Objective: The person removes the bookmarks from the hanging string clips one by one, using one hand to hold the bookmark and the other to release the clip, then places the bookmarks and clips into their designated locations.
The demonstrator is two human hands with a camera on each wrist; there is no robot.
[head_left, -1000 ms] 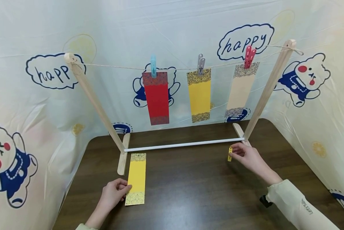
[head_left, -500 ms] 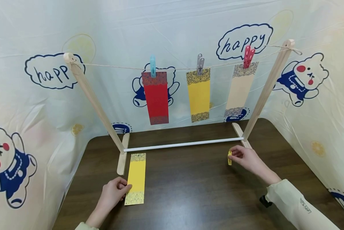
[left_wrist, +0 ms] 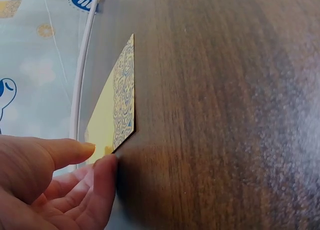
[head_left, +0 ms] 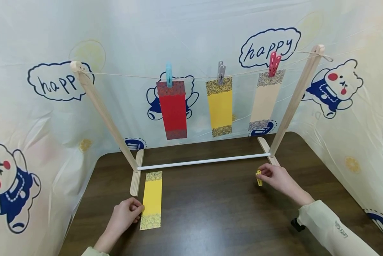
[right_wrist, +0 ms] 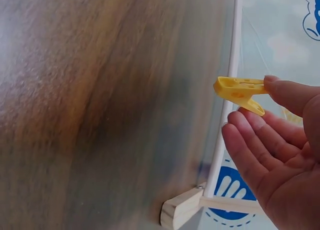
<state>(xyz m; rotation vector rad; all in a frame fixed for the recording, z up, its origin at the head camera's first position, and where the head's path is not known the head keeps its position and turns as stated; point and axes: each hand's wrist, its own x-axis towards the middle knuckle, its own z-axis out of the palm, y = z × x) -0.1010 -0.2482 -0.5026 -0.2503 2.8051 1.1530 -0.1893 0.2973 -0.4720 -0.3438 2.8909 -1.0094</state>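
A yellow bookmark (head_left: 152, 199) with lace-patterned ends and a small hole lies on the table, left of centre. At its left edge my left hand (head_left: 124, 217) pinches it between thumb and fingertips; in the left wrist view the thumb (left_wrist: 75, 152) is above the edge and a finger below. My right hand (head_left: 279, 179) holds a yellow clothespin (head_left: 259, 177) above the table, near the rack's right foot. The right wrist view shows the clothespin (right_wrist: 240, 90) by its handles, thumb on one and fingertips on the other, its nose pointing away from the palm.
A wooden rack with left post (head_left: 98, 106) and right post (head_left: 295, 103) carries a string. Red (head_left: 173, 112), yellow (head_left: 221, 108) and beige (head_left: 266, 99) bookmarks hang from it by blue, grey and red clothespins. A white rod (head_left: 204, 161) joins the posts low down.
My right hand has come slightly lower and nearer with the clothespin, which has turned a little. The left hand and the bookmark on the table have hardly moved.
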